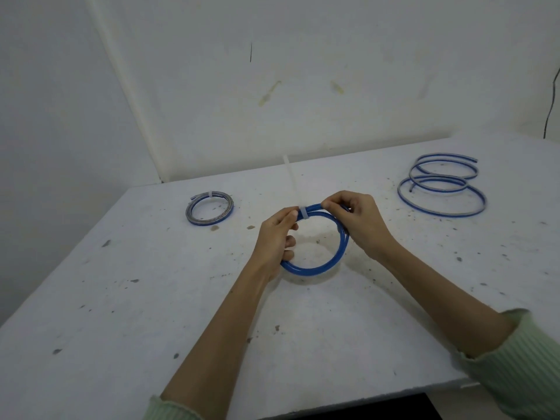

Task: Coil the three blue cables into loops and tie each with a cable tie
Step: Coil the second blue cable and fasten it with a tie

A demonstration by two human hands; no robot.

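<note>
Head view: both hands grip coiled cable (315, 265), tie tail (290, 180) pointing up/away.

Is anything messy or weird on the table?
Yes. The blue cable on the right sprawls in loose, uneven rings with no tie, unlike the small tied coil on the left. The white table is speckled with dark specks.

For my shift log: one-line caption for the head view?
Both hands hold the blue coil, cable tie around it; tied coil left, loose cable right.
</note>
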